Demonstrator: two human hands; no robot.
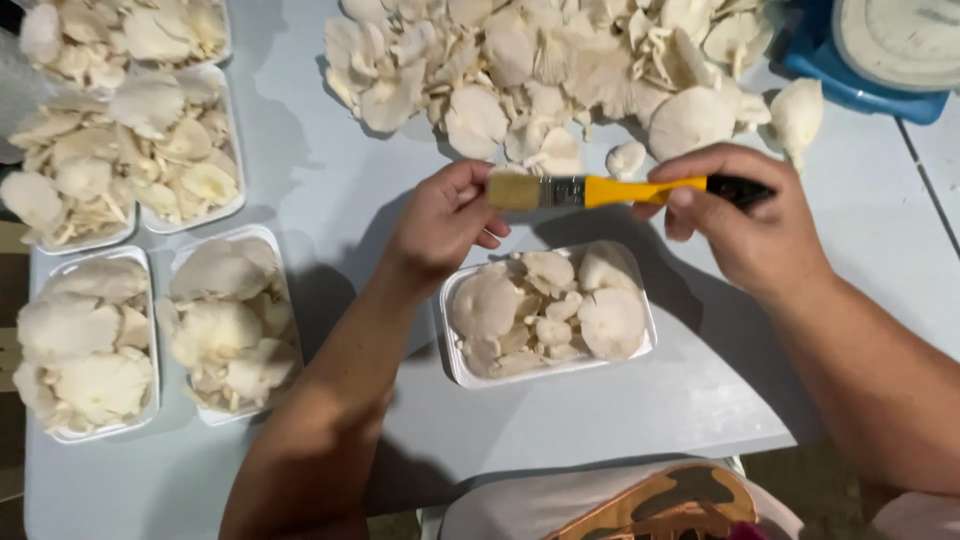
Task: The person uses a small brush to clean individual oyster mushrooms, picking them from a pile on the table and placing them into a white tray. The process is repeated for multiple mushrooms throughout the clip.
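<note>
While both hands grip it, paintbrush (610, 190) hovers over tray (460, 372).

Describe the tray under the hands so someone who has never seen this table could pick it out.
Start at the big loose heap of mushrooms at the table's far edge, then come toward the person, past the paintbrush held between the left hand and right hand. The white tray just below stands alone; the other filled trays cluster at the left.
</note>
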